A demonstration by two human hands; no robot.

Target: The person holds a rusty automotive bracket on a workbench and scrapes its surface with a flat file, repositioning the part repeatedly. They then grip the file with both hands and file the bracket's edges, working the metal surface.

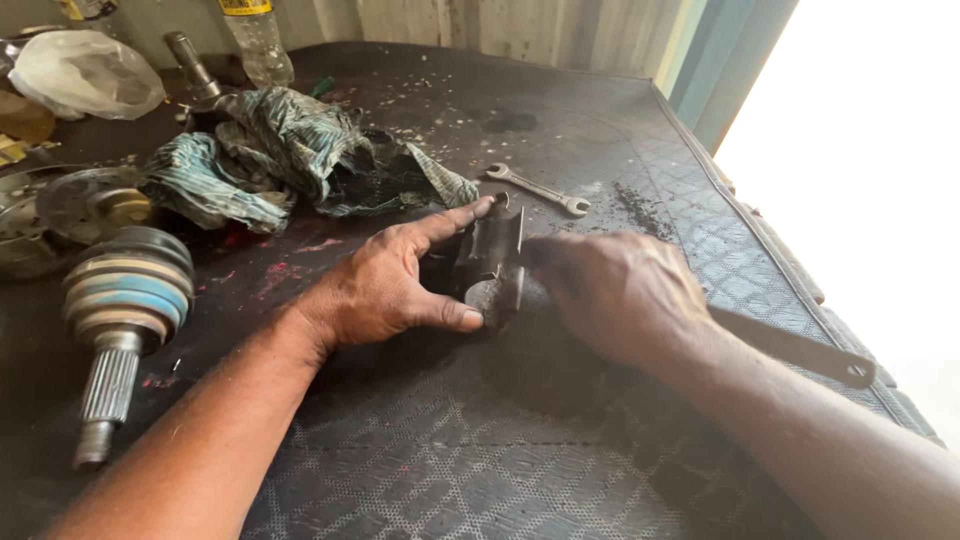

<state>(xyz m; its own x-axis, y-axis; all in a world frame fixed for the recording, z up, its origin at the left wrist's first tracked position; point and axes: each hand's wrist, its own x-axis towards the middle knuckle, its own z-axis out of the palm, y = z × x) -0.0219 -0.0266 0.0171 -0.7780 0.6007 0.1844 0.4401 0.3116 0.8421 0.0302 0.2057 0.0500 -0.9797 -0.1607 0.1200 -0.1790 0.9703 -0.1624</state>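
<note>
Item: dark, greasy steel joint housing (490, 262), mid-table on the patterned rubber mat (480, 450). My left hand (385, 285) clamps it, thumb and forefinger; my right hand (615, 290) curls against it, grip hidden. Likely heavy, rigid, slippery; grasp the ends.

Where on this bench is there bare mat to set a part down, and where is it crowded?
Bare mat lies in front, between the two forearms. More lies at the back, beyond the spanner. The far-left side is crowded: rag, CV joint, bottle. The left hand and right hand fill the middle, around a dark metal part.
</note>
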